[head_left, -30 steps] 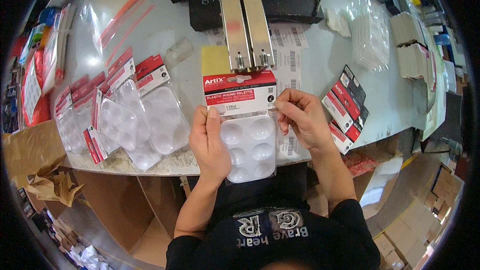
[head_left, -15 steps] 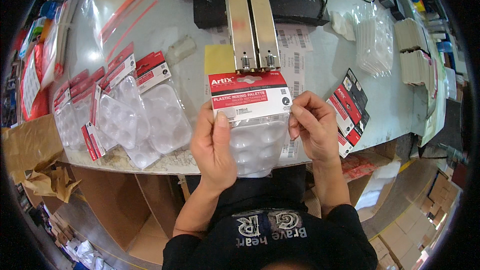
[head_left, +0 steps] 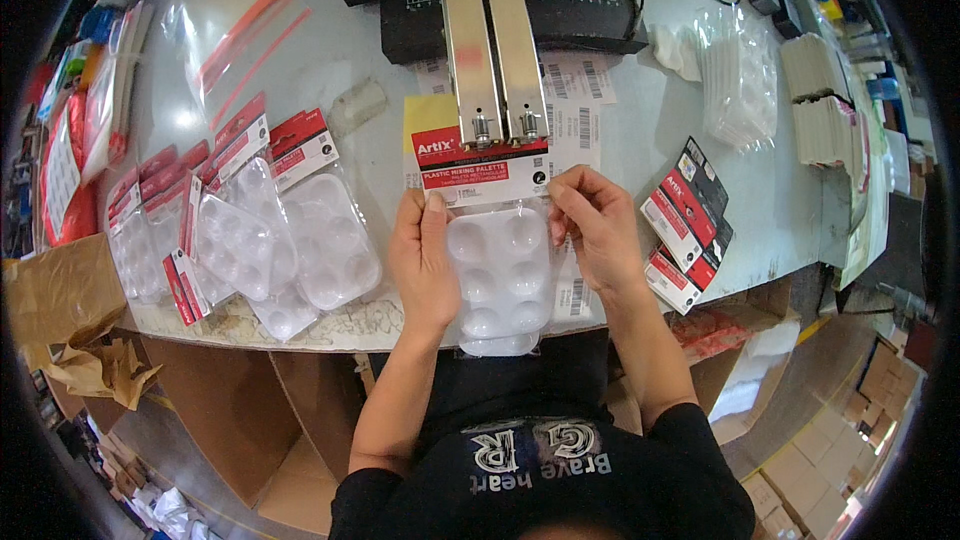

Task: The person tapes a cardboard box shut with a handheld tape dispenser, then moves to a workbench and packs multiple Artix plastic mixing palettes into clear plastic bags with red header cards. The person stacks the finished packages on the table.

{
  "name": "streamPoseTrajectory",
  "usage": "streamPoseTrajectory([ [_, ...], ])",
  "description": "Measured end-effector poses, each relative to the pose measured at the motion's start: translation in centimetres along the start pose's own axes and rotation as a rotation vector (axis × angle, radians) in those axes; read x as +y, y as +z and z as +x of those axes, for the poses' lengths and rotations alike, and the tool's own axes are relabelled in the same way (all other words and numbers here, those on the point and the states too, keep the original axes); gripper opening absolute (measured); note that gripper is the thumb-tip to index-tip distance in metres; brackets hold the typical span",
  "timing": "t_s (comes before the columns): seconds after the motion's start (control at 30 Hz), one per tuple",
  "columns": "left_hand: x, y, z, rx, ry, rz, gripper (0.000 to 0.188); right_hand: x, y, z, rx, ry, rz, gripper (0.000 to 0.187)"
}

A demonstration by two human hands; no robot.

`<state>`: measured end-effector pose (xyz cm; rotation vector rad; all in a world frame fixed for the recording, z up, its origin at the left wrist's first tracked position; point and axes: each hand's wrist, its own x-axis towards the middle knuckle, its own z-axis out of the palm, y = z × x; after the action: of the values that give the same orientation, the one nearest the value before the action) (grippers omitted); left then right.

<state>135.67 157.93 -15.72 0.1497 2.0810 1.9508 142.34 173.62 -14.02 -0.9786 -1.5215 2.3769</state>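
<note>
A white plastic mixing palette (head_left: 498, 275) in a clear bag hangs from a red-and-white header card (head_left: 485, 183) in front of me. My left hand (head_left: 428, 260) grips the card and bag at the left edge, thumb on top. On the right edge, my right hand (head_left: 603, 230) pinches the card's lower corner between thumb and fingers. The card's upper edge lies under the two metal arms (head_left: 495, 50) of a black bench machine (head_left: 590, 15), which hide part of it. Another white palette edge shows below the bagged one at the table's edge.
Several carded palettes (head_left: 335, 240) lie to the left. Folded header cards (head_left: 685, 215) are on the right. Farther right stand a stack of clear-bagged palettes (head_left: 738, 80) and piles of cards (head_left: 820, 70). Barcode label sheets (head_left: 580, 130) lie beneath the metal arms. Open cartons (head_left: 225, 410) sit below the table.
Both hands have pushed the carded palette away from me, so its card now reaches under the metal arms. The palette lies flatter and shows more fully.
</note>
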Motion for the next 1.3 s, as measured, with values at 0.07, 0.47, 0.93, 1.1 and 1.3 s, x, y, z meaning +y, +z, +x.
streamPoseTrajectory([
  [0.07, 0.3, 0.1, 0.9, -0.011, -0.006, 0.007, 0.025, 0.0, 0.3, 0.6, 0.053, 0.044, -0.078, 0.014],
  [0.47, -2.3, -1.9, 2.8, -0.024, -0.008, 0.207, 0.022, -0.6, -1.4, 1.4, 0.091, -0.109, -0.357, 0.02],
  [0.93, -2.2, -1.7, -3.3, -0.084, 0.346, 1.036, 0.032, -2.4, -13.8, -1.1, 0.336, -0.172, -1.628, 0.111],
  [1.1, -1.4, -1.2, -2.1, -0.079, 0.247, 0.667, 0.019, -4.6, -13.5, -0.1, 0.317, -0.015, -1.472, 0.1],
  [1.3, -0.5, -1.4, -2.7, -0.153, -0.113, 0.175, 0.014, -4.6, -14.1, -0.9, 0.196, -0.1, -1.561, 0.118],
])
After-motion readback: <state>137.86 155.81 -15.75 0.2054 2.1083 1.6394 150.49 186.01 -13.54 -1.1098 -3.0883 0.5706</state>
